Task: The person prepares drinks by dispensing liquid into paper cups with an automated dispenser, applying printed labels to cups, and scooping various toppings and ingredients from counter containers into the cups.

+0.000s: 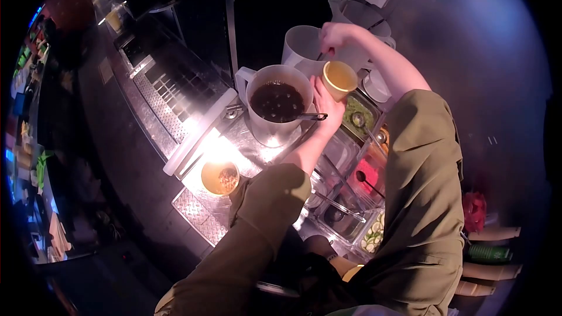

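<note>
My left hand (329,107) is wrapped around a yellow cup (339,77), held tilted between the pitchers and the topping pans. My right hand (335,37) is closed above a white pitcher (300,44). A thin dark handle seems to run down from its fingers; the lower end is hidden. Beside my left wrist stands a clear pitcher of dark liquid (277,102) with bubbles, and a black-handled ladle (312,116) rests over its rim. A second yellow cup (220,178), with crumbly brown bits inside, sits on the metal counter to the left.
Metal pans to the right hold green topping (358,116), red topping (370,174) with a spoon, and sliced cucumber (373,234). Another clear pitcher (354,14) stands behind. A drain grate (170,96) lies left; stacked paper cups (494,272) are at lower right.
</note>
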Action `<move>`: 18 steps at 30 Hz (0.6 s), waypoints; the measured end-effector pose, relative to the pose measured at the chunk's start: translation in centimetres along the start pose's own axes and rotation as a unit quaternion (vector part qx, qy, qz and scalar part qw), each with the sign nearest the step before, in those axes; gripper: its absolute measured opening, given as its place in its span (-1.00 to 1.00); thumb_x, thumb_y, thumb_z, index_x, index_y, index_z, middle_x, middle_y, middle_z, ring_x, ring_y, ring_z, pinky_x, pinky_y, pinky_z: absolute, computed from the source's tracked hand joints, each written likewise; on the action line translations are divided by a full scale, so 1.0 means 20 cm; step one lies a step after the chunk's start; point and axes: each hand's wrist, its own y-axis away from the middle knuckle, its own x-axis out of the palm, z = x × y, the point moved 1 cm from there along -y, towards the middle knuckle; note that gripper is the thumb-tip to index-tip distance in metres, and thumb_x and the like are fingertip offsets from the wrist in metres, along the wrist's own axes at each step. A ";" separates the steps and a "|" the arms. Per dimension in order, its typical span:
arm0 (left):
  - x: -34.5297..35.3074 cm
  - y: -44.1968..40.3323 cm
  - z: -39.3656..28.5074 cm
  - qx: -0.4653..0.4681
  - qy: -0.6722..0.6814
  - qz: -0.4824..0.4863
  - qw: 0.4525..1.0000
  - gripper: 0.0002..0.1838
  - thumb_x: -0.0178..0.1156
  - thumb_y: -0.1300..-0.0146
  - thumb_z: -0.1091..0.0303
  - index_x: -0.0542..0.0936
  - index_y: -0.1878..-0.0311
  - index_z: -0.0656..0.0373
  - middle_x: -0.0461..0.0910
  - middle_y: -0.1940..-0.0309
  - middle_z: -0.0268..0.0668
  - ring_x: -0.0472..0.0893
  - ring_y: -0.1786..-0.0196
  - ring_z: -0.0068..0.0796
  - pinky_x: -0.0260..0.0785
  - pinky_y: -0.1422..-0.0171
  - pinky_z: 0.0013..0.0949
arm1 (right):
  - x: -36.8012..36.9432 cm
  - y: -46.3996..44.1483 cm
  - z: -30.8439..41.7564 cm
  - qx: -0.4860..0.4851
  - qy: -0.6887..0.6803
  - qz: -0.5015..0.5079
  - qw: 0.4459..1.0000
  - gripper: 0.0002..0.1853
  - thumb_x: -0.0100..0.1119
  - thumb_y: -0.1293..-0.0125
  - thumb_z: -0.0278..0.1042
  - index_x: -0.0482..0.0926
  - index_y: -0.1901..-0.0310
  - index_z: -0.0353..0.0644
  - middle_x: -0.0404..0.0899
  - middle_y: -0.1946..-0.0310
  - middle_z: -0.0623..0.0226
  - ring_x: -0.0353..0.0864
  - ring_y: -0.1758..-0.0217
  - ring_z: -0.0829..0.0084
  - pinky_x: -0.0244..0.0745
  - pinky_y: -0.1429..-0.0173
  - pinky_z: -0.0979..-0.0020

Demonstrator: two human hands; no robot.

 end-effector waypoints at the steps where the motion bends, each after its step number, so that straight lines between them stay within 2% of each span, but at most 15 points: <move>1: 0.01 0.01 0.00 -0.005 -0.013 -0.005 1.000 -0.15 0.31 0.19 0.46 0.05 -0.18 0.30 0.04 -0.16 0.18 0.20 -0.16 0.19 0.13 -0.22 -0.06 | -0.06 0.08 0.04 0.050 -0.036 -0.036 0.997 -0.89 0.15 0.17 -0.42 0.57 0.66 -0.28 0.48 0.76 0.36 0.35 0.72 0.55 0.25 0.62 0.46; 2: 0.02 0.01 0.00 -0.004 -0.022 -0.021 1.000 -0.14 0.32 0.19 0.44 0.04 -0.19 0.30 0.08 -0.15 0.17 0.21 -0.17 0.17 0.13 -0.22 -0.06 | -0.10 0.12 0.04 0.073 -0.040 -0.051 0.995 -0.88 0.15 0.17 -0.42 0.55 0.68 -0.28 0.47 0.76 0.37 0.31 0.73 0.57 0.20 0.66 0.47; 5: 0.02 0.02 -0.01 -0.094 0.004 0.034 0.995 -0.12 0.33 0.19 0.42 0.04 -0.20 0.29 0.18 -0.10 0.14 0.24 -0.16 0.13 0.15 -0.20 -0.07 | -0.22 0.26 0.06 0.113 -0.118 -0.113 0.980 -0.87 0.12 0.13 -0.45 0.51 0.68 -0.31 0.43 0.75 0.39 0.19 0.79 0.62 0.04 0.72 0.53; 6: 0.02 0.01 -0.03 -0.104 -0.011 0.022 0.994 -0.10 0.35 0.21 0.39 0.04 -0.21 0.29 0.26 -0.04 0.10 0.26 -0.15 0.09 0.14 -0.20 -0.06 | -0.26 0.30 0.08 0.108 -0.118 -0.128 0.979 -0.87 0.12 0.12 -0.46 0.50 0.68 -0.32 0.43 0.75 0.39 0.19 0.79 0.63 0.04 0.72 0.53; 10: -0.02 -0.01 -0.07 -0.085 -0.040 -0.001 0.996 -0.05 0.36 0.21 0.36 -0.01 -0.23 0.30 0.23 -0.04 0.16 0.26 -0.11 0.13 0.13 -0.20 -0.04 | -0.33 0.34 0.05 0.113 -0.117 -0.160 0.974 -0.88 0.11 0.11 -0.46 0.50 0.67 -0.31 0.42 0.75 0.38 0.21 0.78 0.62 0.08 0.71 0.53; 13: -0.04 -0.02 -0.12 -0.108 -0.017 0.012 0.994 -0.04 0.36 0.21 0.36 -0.01 -0.24 0.28 0.23 -0.05 0.15 0.25 -0.12 0.13 0.11 -0.21 -0.05 | -0.32 0.37 0.07 0.120 -0.101 -0.212 0.965 -0.87 0.11 0.11 -0.45 0.50 0.68 -0.30 0.42 0.75 0.38 0.25 0.75 0.62 0.13 0.68 0.53; 16: -0.04 -0.03 -0.12 -0.093 -0.017 -0.008 0.995 -0.04 0.36 0.22 0.36 -0.01 -0.24 0.26 0.23 -0.04 0.15 0.26 -0.12 0.12 0.11 -0.21 -0.05 | -0.29 0.38 0.07 0.127 -0.075 -0.217 0.965 -0.87 0.12 0.10 -0.45 0.50 0.67 -0.30 0.42 0.75 0.39 0.27 0.73 0.61 0.16 0.66 0.54; 18: -0.05 -0.03 -0.13 -0.096 -0.018 -0.008 0.995 -0.04 0.37 0.22 0.36 0.00 -0.24 0.26 0.24 -0.04 0.14 0.26 -0.12 0.12 0.11 -0.20 -0.05 | -0.28 0.39 0.06 0.132 -0.111 -0.221 0.960 -0.88 0.12 0.09 -0.45 0.50 0.66 -0.30 0.42 0.74 0.40 0.27 0.72 0.61 0.15 0.65 0.53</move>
